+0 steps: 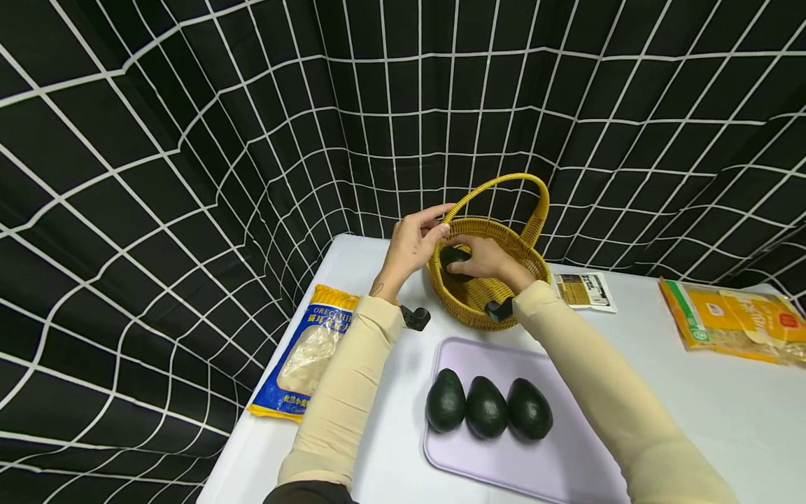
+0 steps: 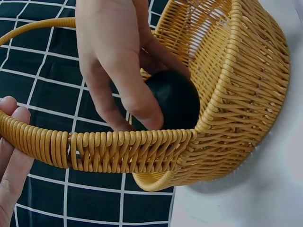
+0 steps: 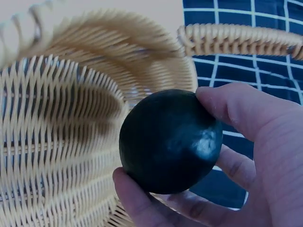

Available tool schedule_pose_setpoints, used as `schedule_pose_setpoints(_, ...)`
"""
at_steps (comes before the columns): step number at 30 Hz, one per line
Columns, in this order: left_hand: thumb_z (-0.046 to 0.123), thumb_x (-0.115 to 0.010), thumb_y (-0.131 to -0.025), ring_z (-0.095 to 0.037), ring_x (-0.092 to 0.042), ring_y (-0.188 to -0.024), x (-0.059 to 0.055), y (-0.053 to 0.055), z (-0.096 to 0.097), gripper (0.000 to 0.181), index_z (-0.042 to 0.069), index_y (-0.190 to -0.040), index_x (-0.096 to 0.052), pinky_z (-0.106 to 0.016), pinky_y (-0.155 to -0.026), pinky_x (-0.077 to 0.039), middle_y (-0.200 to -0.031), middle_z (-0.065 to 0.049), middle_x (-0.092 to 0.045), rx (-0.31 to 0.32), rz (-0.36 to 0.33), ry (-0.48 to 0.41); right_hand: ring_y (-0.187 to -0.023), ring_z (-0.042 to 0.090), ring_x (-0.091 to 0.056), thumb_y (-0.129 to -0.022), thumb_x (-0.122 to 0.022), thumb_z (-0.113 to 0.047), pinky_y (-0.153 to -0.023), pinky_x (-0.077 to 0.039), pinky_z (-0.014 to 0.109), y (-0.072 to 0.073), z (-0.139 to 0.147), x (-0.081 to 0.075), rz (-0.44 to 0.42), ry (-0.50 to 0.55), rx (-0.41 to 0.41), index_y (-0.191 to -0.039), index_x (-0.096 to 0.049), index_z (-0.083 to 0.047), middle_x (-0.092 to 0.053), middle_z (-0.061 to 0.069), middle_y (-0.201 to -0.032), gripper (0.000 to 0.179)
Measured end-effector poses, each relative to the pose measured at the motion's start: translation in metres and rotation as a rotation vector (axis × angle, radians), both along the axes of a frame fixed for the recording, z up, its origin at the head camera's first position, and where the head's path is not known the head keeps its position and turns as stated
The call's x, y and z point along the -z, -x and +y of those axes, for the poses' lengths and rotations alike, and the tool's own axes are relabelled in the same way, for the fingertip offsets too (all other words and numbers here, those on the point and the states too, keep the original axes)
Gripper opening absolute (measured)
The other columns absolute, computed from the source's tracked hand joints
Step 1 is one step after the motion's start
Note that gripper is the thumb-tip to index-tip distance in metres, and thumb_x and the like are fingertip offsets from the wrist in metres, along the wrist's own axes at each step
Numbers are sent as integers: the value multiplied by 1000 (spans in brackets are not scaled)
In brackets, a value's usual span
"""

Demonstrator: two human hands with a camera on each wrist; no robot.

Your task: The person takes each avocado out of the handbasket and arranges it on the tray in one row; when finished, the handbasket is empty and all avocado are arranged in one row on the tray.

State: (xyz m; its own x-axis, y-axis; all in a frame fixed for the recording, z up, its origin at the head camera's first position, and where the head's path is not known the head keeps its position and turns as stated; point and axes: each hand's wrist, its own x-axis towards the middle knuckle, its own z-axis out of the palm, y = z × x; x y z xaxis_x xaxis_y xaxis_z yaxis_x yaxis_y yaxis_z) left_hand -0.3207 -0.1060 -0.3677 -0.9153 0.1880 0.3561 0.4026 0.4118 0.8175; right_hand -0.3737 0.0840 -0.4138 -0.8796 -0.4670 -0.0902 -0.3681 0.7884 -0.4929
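A yellow wicker basket (image 1: 456,304) with a tall arched handle (image 1: 504,180) stands at the back of the table. My left hand (image 1: 409,248) grips the handle near its left base, thumb on one side and fingers on the other. Inside the basket's left part, my right hand (image 1: 488,259) holds a dark green avocado (image 3: 165,142), thumb on top and fingers curled beneath it. The woven wall shows right beside this avocado in the right wrist view. Three more avocados (image 1: 487,407) lie in a row on a pale purple tray (image 1: 497,470) in front of the basket.
On the left lies a blue and yellow pasta bag (image 1: 308,353), partly behind the left forearm. A small white packet (image 1: 601,290) sits right of the basket, and an orange food package (image 1: 724,318) lies farther right. Black gridded cloth (image 1: 403,105) hangs behind the white table.
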Motion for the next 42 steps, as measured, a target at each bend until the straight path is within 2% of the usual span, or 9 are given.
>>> schedule_pose_setpoints(4, 17, -61, -102, -29, -71, -89, 0, 0, 0, 38, 22, -140, -63, -23, -67, -50, -96, -7, -72, 1, 2, -1, -133, 44, -51, -91, -71, -33, -111, -41, 58, -11, 4, -9, 31, 34, 5, -144, -55, -10, -56, 23, -144, 60)
schedule_pose_setpoints(11, 16, -62, -102, -20, -70, -85, -1, -2, 2, 38, 22, -139, -64, -25, -69, -54, -96, -6, -74, -12, 7, 0, -133, 41, -53, -91, -72, -33, -111, -41, 57, -30, 12, -20, 82, 70, 22, -144, -55, -11, -57, 18, -145, 60)
schedule_pose_setpoints(20, 16, -62, -101, -15, -70, -83, -3, -2, 4, 38, 22, -139, -64, -27, -73, -56, -94, -7, -74, -24, 3, -3, -125, 41, -58, -90, -72, -36, -103, -47, 57, -49, 20, -30, 118, 95, 38, -145, -54, -15, -59, 17, -143, 61)
schedule_pose_setpoints(25, 15, -62, -102, -16, -71, -85, -3, -3, 4, 37, 20, -139, -64, -28, -77, -58, -97, -8, -75, -14, 2, -20, -119, 40, -60, -90, -73, -36, -97, -50, 55, -62, 25, -35, 126, 117, 47, -146, -53, -16, -60, 18, -140, 62)
schedule_pose_setpoints(31, 16, -61, -102, -16, -71, -85, -2, -3, 4, 37, 20, -139, -64, -29, -77, -58, -97, -9, -74, -2, 3, -28, -120, 43, -60, -90, -74, -35, -92, -53, 57, -79, 33, -38, 135, 142, 64, -146, -53, -17, -61, 20, -137, 63)
schedule_pose_setpoints(42, 13, -62, -101, -17, -71, -84, -3, -2, 5, 37, 17, -138, -65, -29, -78, -58, -98, -9, -75, -8, 11, -42, -115, 41, -64, -89, -75, -34, -87, -54, 55, -99, 46, -44, 199, 181, 59, -142, -57, -16, -67, 20, -127, 59)
